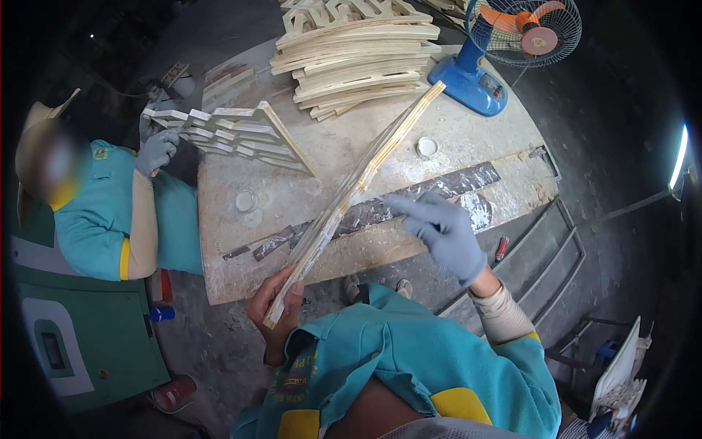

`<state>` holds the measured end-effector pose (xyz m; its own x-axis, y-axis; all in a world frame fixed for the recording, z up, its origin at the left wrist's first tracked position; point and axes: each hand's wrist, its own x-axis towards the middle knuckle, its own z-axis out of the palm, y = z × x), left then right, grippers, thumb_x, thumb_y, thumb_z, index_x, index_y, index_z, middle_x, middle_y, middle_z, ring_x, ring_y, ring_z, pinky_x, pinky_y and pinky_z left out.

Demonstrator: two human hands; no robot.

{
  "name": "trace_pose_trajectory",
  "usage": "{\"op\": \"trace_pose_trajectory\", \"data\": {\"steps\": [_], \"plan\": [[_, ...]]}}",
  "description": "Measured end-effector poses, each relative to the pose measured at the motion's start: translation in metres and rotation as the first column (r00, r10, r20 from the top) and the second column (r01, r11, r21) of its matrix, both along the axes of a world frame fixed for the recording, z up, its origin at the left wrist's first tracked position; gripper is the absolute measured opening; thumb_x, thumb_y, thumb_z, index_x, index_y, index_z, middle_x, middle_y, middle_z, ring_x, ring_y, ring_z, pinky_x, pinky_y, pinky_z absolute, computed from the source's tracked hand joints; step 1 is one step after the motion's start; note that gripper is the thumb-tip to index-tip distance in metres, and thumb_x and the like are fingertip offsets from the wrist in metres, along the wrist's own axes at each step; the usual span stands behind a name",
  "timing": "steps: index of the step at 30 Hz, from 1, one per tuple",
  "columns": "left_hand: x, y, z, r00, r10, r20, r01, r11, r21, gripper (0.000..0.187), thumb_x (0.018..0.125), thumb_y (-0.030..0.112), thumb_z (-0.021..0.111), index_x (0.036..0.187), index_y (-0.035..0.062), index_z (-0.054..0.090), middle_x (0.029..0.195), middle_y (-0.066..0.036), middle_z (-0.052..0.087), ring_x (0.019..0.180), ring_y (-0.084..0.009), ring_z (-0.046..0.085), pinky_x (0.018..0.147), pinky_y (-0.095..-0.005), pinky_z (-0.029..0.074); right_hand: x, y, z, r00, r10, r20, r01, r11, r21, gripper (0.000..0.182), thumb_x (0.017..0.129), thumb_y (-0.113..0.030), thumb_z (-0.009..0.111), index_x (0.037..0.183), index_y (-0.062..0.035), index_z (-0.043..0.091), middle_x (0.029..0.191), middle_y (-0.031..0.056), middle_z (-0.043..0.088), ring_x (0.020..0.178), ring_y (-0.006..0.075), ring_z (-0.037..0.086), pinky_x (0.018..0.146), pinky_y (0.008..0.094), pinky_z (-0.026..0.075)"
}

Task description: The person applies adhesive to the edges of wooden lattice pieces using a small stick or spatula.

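Note:
My left hand (276, 311), bare, is closed around the lower end of a wooden lattice frame (351, 192). The frame is seen edge-on and slants up across the table, with white smears along its plywood edge. My right hand (442, 234) wears a grey glove and is just right of the frame. Its index finger stretches towards the frame's edge and the other fingers are partly bent; I see nothing held in it. A small round dish of white paste (427, 148) sits on the table beyond the right hand, right of the frame.
A stack of wooden frames (358, 62) and a blue fan (475, 80) stand at the table's (212, 256) back. At left, a co-worker's gloved hand (157, 150) holds another lattice frame (248, 135) near a second dish (246, 200). A dark smeared strip (439, 192) lies along the front.

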<state>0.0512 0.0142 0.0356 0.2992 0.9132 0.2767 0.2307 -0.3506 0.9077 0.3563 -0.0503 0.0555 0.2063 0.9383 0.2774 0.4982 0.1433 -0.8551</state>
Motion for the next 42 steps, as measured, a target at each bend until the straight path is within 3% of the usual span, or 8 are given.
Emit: {"op": "trace_pose_trajectory", "data": {"steps": [9,12,14,21,29,33,38,42], "plan": [[0.001,0.000,-0.003,0.999,0.013,0.039,-0.013,1.000,-0.015,0.029,0.091,0.008,0.074,0.115,-0.0075,0.070,0.097,-0.012,0.075,0.085,-0.0123,0.068,0.077,-0.0255,0.053,-0.007,0.005,-0.003,0.999,-0.021,0.042,0.016,0.992,0.123,0.041,0.091,-0.005,0.066,0.130,-0.0133,0.070,0.073,0.0090,0.057,0.063,0.0175,0.054,0.062,0.0317,0.045],[0.002,0.000,0.005,1.000,0.019,0.020,-0.018,1.000,-0.017,0.029,0.092,0.009,0.073,0.116,-0.0075,0.070,0.097,-0.011,0.075,0.083,-0.0114,0.067,0.075,-0.0245,0.052,-0.016,0.003,-0.015,0.928,-0.149,-0.341,0.123,0.988,-0.098,0.037,0.097,-0.007,0.063,0.133,-0.0068,0.067,0.078,0.0049,0.061,0.062,0.0120,0.056,0.059,0.0276,0.047],[0.007,0.000,0.011,1.000,0.014,-0.005,-0.014,1.000,-0.012,0.030,0.092,0.010,0.073,0.116,-0.0075,0.070,0.096,-0.010,0.075,0.082,-0.0109,0.066,0.074,-0.0238,0.052,-0.028,0.018,-0.050,0.696,-0.271,-0.665,0.280,0.955,-0.097,0.038,0.100,-0.008,0.060,0.138,-0.0014,0.062,0.082,0.0017,0.061,0.063,0.0083,0.058,0.058,0.0237,0.049],[0.017,0.000,0.021,0.998,0.063,0.003,-0.063,0.998,-0.031,0.028,0.094,0.012,0.072,0.115,-0.0068,0.070,0.090,-0.005,0.072,0.074,-0.0075,0.059,0.067,-0.0218,0.048,-0.095,0.069,-0.072,0.516,-0.181,-0.837,0.428,0.901,0.069,0.045,0.101,-0.004,0.057,0.145,0.0014,0.053,0.091,0.0040,0.060,0.071,0.0084,0.059,0.063,0.0232,0.052],[0.018,0.002,0.018,0.996,0.083,0.016,-0.084,0.996,0.028,0.027,0.094,0.012,0.072,0.113,-0.0064,0.071,0.089,-0.005,0.071,0.074,-0.0074,0.059,0.067,-0.0224,0.048,-0.107,0.063,-0.068,0.779,-0.242,-0.578,0.436,0.871,0.224,0.048,0.097,0.002,0.060,0.144,-0.0018,0.056,0.090,0.0040,0.058,0.073,0.0075,0.056,0.064,0.0242,0.049],[0.016,0.000,0.022,0.998,0.063,-0.012,-0.063,0.998,-0.031,0.026,0.093,0.011,0.072,0.112,-0.0073,0.071,0.092,-0.007,0.073,0.078,-0.0081,0.061,0.071,-0.0225,0.049,-0.079,0.040,-0.050,0.726,-0.168,-0.667,0.349,0.925,0.148,0.049,0.095,0.003,0.060,0.144,-0.0026,0.056,0.086,0.0053,0.059,0.070,0.0090,0.057,0.062,0.0280,0.047],[0.018,-0.001,0.013,0.998,0.023,0.057,-0.023,1.000,0.002,0.026,0.093,0.008,0.071,0.114,-0.0079,0.070,0.096,-0.009,0.074,0.084,-0.0093,0.065,0.076,-0.0236,0.051,-0.028,0.042,-0.034,0.895,-0.426,0.130,0.362,0.865,0.347,0.058,0.085,0.007,0.060,0.139,-0.0122,0.064,0.083,0.0095,0.058,0.066,0.0232,0.060,0.060,0.0355,0.048],[0.019,-0.001,0.013,0.998,0.010,0.065,-0.009,1.000,-0.009,0.027,0.093,0.007,0.071,0.116,-0.0080,0.069,0.099,-0.011,0.074,0.087,-0.0103,0.066,0.079,-0.0251,0.053,-0.039,0.025,-0.038,0.844,-0.441,0.304,0.378,0.893,0.245,0.061,0.080,0.008,0.058,0.136,-0.0172,0.066,0.086,0.0112,0.061,0.068,0.0286,0.062,0.061,0.0382,0.050]]}}
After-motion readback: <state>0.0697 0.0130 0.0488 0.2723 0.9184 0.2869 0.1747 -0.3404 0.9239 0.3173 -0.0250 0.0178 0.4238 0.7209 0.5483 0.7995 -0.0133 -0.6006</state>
